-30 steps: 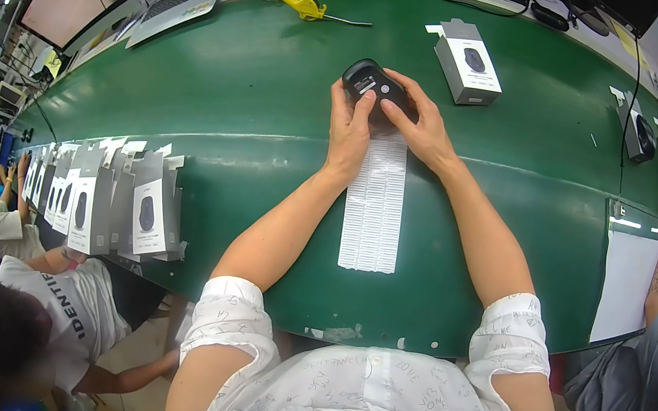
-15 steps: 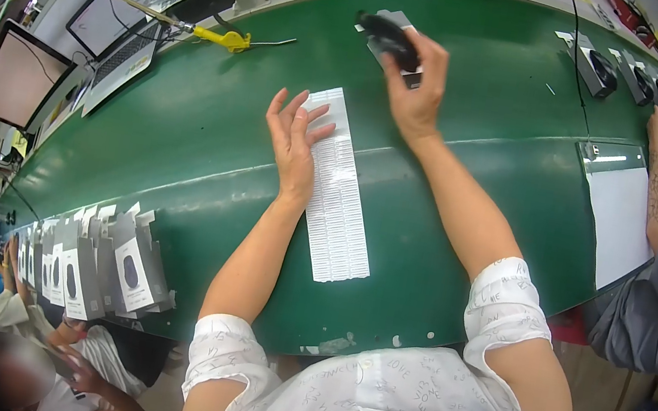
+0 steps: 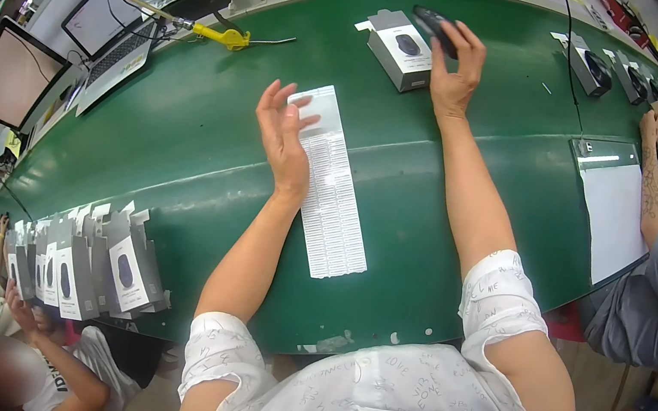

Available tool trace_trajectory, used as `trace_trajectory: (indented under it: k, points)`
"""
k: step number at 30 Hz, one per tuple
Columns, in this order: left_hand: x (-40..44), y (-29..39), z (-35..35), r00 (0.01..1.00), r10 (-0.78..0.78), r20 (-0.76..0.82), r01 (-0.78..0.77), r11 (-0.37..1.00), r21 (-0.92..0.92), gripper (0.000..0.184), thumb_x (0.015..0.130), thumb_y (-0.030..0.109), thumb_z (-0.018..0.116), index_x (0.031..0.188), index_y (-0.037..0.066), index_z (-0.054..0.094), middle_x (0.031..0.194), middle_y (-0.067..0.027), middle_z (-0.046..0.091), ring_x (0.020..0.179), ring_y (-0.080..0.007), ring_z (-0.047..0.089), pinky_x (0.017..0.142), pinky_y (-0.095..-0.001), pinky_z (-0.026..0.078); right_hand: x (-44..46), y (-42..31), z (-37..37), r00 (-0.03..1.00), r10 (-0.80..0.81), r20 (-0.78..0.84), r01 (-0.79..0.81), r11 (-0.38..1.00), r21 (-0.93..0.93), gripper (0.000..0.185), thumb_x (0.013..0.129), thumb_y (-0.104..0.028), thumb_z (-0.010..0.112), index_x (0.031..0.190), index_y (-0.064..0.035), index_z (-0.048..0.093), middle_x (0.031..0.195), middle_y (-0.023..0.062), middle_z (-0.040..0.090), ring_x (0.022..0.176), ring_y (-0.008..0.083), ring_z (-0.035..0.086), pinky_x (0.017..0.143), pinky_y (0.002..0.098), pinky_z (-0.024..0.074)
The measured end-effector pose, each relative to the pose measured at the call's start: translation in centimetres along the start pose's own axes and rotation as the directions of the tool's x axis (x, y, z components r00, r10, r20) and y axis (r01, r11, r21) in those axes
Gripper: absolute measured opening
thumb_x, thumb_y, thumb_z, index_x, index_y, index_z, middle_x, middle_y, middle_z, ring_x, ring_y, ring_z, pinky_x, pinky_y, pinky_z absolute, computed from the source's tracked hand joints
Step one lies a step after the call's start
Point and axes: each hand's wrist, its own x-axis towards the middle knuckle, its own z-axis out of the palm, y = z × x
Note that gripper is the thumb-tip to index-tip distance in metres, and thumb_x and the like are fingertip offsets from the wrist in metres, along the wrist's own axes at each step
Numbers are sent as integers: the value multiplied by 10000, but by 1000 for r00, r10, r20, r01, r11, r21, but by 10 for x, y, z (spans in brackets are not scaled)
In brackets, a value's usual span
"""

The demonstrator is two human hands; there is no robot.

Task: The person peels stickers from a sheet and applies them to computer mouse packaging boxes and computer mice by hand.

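My right hand grips a black computer mouse above the green table, just right of a grey and white box with a mouse pictured on it. That box lies on the table with a flap sticking out at its far left. My left hand is raised with its fingers apart and nothing in them. Beside and partly under it lies a long white sheet of small labels.
Several upright boxes line the left edge. A yellow air gun lies at the back left. Opened boxes holding mice stand back right, near a clipboard and a co-worker's arms. Other people sit at the lower left.
My hands have parted; the right one has carried the mouse up and to the right. The left hand has let go of it. The view has turned too.
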Motion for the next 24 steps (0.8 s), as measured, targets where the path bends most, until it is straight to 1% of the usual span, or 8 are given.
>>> trace_trajectory:
  k: [5, 7, 9, 12, 15, 16, 20, 24]
  points:
    - [2, 86, 6, 869, 494, 11, -488, 862, -138, 462, 986, 317, 417, 1354, 37, 409, 1378, -192, 460, 1233, -312, 496, 943, -443, 479, -7, -9, 2, 974, -30, 226, 28, 1000, 10, 383, 759, -2, 702, 1076, -218, 703, 1228, 59, 556, 1111, 285, 514, 888, 372, 506]
    - [-17, 145, -14, 745, 664, 73, -618, 726, -301, 545, 955, 409, 473, 1349, 36, 420, 1439, -209, 411, 1341, -325, 382, 1044, -502, 383, -10, -16, 1, 945, 40, 326, -70, 994, 81, 361, 764, -13, 694, 1082, -183, 706, 1243, 52, 557, 1129, 280, 508, 926, 365, 471]
    - [-49, 191, -25, 537, 831, -144, -756, 398, -519, 535, 928, 333, 535, 1336, 0, 446, 1451, -224, 386, 1410, -334, 261, 1132, -511, 242, -11, -18, 2, 941, 36, 337, -62, 996, 67, 343, 762, -15, 678, 1063, -176, 706, 1250, 57, 546, 1143, 288, 487, 928, 373, 471]
    - [-76, 246, -11, 285, 880, -380, -923, 146, -355, 330, 999, 221, 456, 1307, 206, 576, 1407, -4, 512, 1323, -180, 417, 1093, -390, 292, -14, -17, 2, 947, 24, 321, -37, 999, 34, 298, 757, -42, 697, 1029, -161, 704, 1234, 65, 549, 1143, 301, 473, 934, 381, 461]
    - [-85, 253, -3, 310, 874, -373, -923, 182, -339, 303, 1011, 245, 428, 1223, 195, 639, 1378, 18, 533, 1308, -164, 424, 1083, -343, 297, -14, -14, 1, 946, -62, 319, 75, 997, -31, 261, 739, -74, 719, 987, -150, 696, 1234, 92, 521, 1139, 328, 469, 915, 406, 495]
    - [-87, 255, -2, 419, 855, -304, -827, 222, -516, 302, 1006, 225, 425, 1222, 169, 628, 1376, 21, 528, 1280, -165, 444, 1078, -333, 296, -16, -13, 1, 947, -50, 317, 59, 998, -21, 238, 739, -105, 725, 971, -150, 696, 1224, 91, 529, 1137, 330, 468, 934, 415, 467]
    - [-89, 255, 1, 342, 886, -313, -907, 225, -356, 312, 1005, 199, 413, 1256, 137, 587, 1390, 19, 509, 1284, -146, 428, 1079, -337, 291, -17, -11, 2, 952, -41, 303, 58, 997, -48, 202, 760, -145, 716, 962, -154, 703, 1197, 86, 552, 1132, 319, 464, 962, 413, 417]
    - [-99, 257, 5, 436, 857, -275, -783, 210, -585, 330, 1016, 202, 381, 1295, 110, 530, 1399, 4, 488, 1317, -105, 380, 1078, -328, 288, -16, -7, 7, 958, -50, 281, 61, 998, -29, 275, 756, -134, 679, 1030, -150, 675, 1191, 102, 548, 1128, 328, 478, 978, 433, 393]
